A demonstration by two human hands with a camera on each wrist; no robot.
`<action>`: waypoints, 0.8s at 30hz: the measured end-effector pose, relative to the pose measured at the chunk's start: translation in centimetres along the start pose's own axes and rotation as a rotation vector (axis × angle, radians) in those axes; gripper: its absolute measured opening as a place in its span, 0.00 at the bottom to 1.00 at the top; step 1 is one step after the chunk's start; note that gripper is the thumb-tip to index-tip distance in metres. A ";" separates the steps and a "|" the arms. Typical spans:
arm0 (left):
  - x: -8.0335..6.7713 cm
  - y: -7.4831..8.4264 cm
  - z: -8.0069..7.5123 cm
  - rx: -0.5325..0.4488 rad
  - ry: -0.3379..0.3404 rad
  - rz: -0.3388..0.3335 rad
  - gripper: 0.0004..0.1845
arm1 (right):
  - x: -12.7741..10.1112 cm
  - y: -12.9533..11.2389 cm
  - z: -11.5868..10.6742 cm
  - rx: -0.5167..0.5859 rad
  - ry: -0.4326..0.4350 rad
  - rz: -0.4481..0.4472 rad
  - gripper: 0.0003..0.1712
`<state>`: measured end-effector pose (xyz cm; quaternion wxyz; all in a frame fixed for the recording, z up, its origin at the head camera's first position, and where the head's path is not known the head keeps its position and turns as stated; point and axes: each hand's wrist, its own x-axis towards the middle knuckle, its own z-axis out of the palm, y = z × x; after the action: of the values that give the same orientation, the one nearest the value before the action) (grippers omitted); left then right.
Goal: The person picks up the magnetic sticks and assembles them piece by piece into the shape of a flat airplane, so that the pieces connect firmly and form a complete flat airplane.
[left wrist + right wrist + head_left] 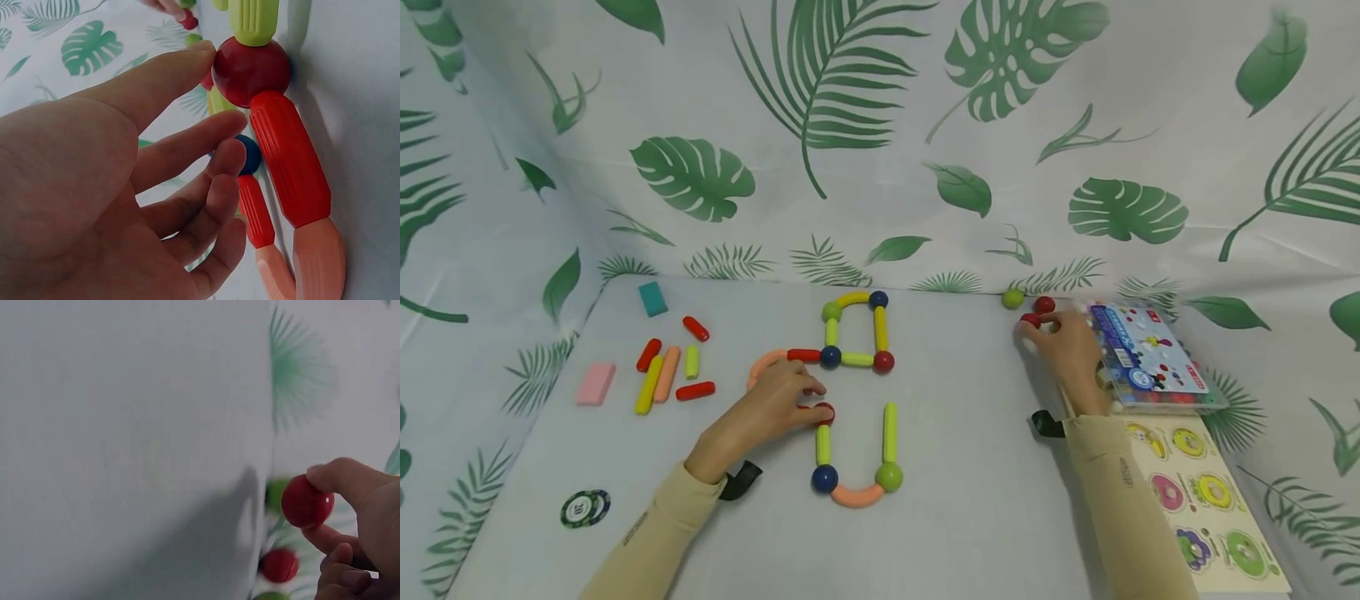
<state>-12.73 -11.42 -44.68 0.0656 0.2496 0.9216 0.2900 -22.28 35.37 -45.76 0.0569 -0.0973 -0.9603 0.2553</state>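
My right hand point(1066, 354) pinches a red ball point(307, 501) between thumb and fingertips, at the back right of the table. Behind it are another red ball point(1044, 305) and a green ball point(1012, 298). My left hand point(119, 187) is over the left part of a figure made of balls and rods. Its thumb tip touches a red ball point(252, 72) joined to a red rod point(290, 156) and a light green rod; the other fingers are loosely bent and hold nothing. Below are a blue ball point(824, 478), an orange curved rod point(857, 497) and a green ball point(889, 477) with an upright rod point(891, 433).
Loose rods point(664, 375), a pink block point(597, 384), a teal block point(652, 298) and round chips point(585, 508) lie on the left. A clear box point(1157, 354) and a puzzle board point(1206, 500) are on the right. A leaf-print cloth wall point(865, 192) stands behind.
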 end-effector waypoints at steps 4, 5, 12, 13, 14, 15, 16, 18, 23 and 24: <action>0.0 0.1 0.0 0.003 0.007 0.010 0.19 | -2.4 -2.4 1.4 0.041 -0.018 -0.148 0.29; 0.1 0.1 0.0 0.008 0.015 0.015 0.19 | -3.0 -3.1 1.9 0.051 -0.033 -0.186 0.27; 0.7 2.1 1.3 0.021 0.086 0.021 0.12 | -7.3 -7.9 4.6 0.112 -0.183 -0.364 0.20; 0.8 2.6 1.7 0.016 0.088 0.020 0.11 | -7.7 -8.5 5.0 0.121 -0.202 -0.381 0.19; 0.9 3.3 2.1 0.015 0.083 0.017 0.11 | -8.2 -9.0 5.3 0.131 -0.219 -0.396 0.19; 1.0 3.9 2.5 0.010 0.074 0.015 0.11 | -8.5 -9.4 5.7 0.139 -0.229 -0.413 0.19; 1.0 4.5 3.0 0.015 0.064 0.017 0.11 | -8.8 -9.7 6.0 0.145 -0.237 -0.432 0.18; 1.1 5.6 3.9 0.023 0.042 0.011 0.12 | -9.3 -10.2 6.7 0.153 -0.249 -0.465 0.18; 1.2 7.4 5.7 0.026 -0.016 -0.032 0.17 | -10.1 -10.8 7.9 0.166 -0.273 -0.495 0.17; 1.2 7.5 6.0 0.028 -0.022 -0.041 0.18 | -10.2 -10.8 8.1 0.170 -0.282 -0.497 0.17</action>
<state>-9.01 -2.50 -45.29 0.0784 0.2348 0.9297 0.2728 -15.31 20.09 -47.90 -0.0082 0.1823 -0.9282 0.3242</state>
